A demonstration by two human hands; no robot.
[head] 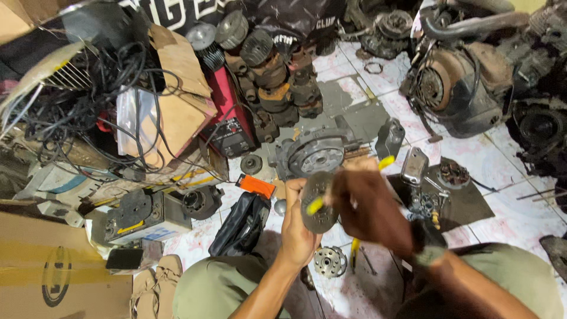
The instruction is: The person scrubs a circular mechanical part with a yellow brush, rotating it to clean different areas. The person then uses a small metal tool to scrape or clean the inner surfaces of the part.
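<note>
Left hand [297, 227] grips a round metal disc [319, 201]; right hand [367, 208], blurred, clasps a yellow-handled tool [385, 162] above a grimy tiled floor [502, 156] crowded with engine parts [455, 88].

A single head-mounted camera supplies the only view. It looks steeply downward from above the person, who sits low over a tiled floor [508, 218]. The person's knees enter at the bottom edge, so the lens sits just above and behind them, facing forward and down. The left hand [297, 227] and right hand [369, 207] fill the lower centre at close range; the right hand is motion-blurred. Farther floor areas recede toward the top edge, where an engine block [458, 88] lies upper right and a tangle of cables [88, 100] upper left. A cardboard box [53, 266] occupies the lower left corner. No second view overlaps this one.
</note>
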